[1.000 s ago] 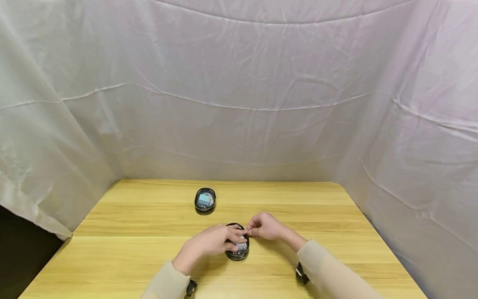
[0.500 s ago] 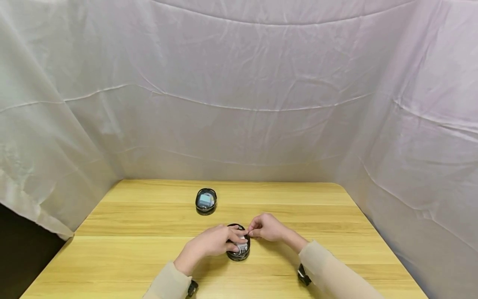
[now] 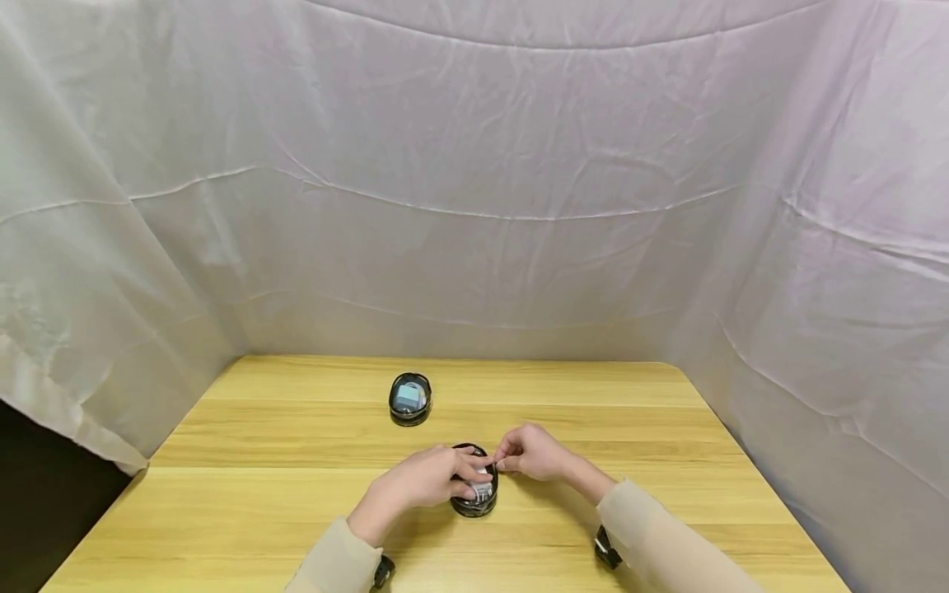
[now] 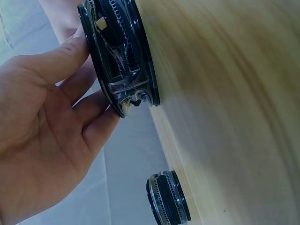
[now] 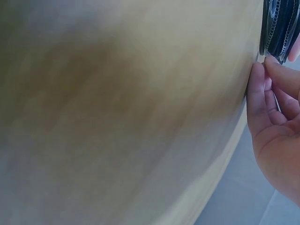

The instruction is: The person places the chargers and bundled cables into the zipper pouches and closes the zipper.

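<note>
A small oval zipper pouch [image 3: 474, 505] with black rims and a see-through top lies on the table, with pale contents showing under the cover. Spread across its top, the fingers of my left hand [image 3: 421, 476] rest on the pouch without wrapping around it. In the left wrist view, two rows of zipper teeth run along the pouch's side [image 4: 123, 42], apart from each other, with a small tan piece near them. At the pouch's right end, the thumb and forefinger of my right hand [image 3: 539, 455] pinch what looks like the zipper pull, mostly hidden by the fingertips.
A second, similar oval pouch [image 3: 410, 402] with light-blue contents stands farther back and to the left. The wooden table [image 3: 630, 445] is enclosed by hanging pale cloth [image 3: 474, 272] at the back and sides. A dark gap [image 3: 44, 494] shows at the lower left.
</note>
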`<state>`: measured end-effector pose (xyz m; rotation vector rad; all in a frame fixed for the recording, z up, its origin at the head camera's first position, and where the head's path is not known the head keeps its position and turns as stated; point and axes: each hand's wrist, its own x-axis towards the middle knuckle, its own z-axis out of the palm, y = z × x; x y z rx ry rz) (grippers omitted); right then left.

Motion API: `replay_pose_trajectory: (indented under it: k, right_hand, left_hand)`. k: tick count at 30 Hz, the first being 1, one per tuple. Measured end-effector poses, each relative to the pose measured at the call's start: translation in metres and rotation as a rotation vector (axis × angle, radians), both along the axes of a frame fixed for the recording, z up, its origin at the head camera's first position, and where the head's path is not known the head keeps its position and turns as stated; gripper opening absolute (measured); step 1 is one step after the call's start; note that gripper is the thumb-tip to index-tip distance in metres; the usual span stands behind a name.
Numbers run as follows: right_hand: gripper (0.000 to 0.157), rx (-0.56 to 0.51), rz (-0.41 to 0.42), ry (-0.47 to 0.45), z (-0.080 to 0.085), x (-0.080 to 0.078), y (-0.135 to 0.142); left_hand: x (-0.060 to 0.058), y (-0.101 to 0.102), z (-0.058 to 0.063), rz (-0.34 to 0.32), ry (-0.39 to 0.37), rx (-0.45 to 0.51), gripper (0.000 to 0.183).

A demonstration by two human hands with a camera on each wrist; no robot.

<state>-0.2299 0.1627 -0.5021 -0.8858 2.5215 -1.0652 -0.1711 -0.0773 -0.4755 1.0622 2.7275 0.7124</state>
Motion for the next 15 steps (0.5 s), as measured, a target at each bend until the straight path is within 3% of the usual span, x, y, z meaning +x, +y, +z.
replay_pose_trajectory:
  k: [15]
  right_hand:
    - [0.006,-0.002,0.015,0.015,0.0,0.0038,0.005]
  left_hand:
    - [0.0008,0.001,0.001,-0.004,-0.013,0.001,0.034]
